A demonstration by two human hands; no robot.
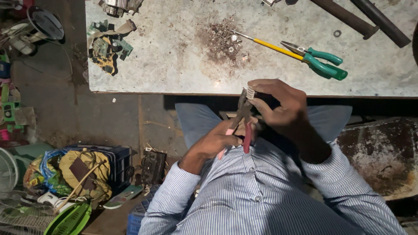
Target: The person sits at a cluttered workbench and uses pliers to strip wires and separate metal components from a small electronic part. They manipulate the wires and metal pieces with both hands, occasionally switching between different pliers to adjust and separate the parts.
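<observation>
Seen from the head camera, looking straight down, the person sits at the near edge of a worn, stained metal table (174,65), with both hands raised over the lap in front of a striped shirt (244,191). The left hand (215,143) is closed around the pink handles of a pair of pliers (241,119), whose dark jaws point up toward the table edge. The right hand (278,104) is curled, its fingertips pinching a small pale ribbed part (250,92) that sits right at the tip of the pliers; whether the jaws actually bite on it cannot be told. On the table, well apart from the hands, lie a second pair of pliers with green handles (320,63), touching a yellow-handled screwdriver (265,43) whose tip reaches into a rusty heap of small nuts and screws (222,41). Broken green circuit boards (106,48) lie near the table's left side, and two dark bars (361,19) cross its far right corner beside a lone washer (337,33). On the floor to the left sit a dark crate (117,161) with a yellow bundle (82,172) leaning against it.
</observation>
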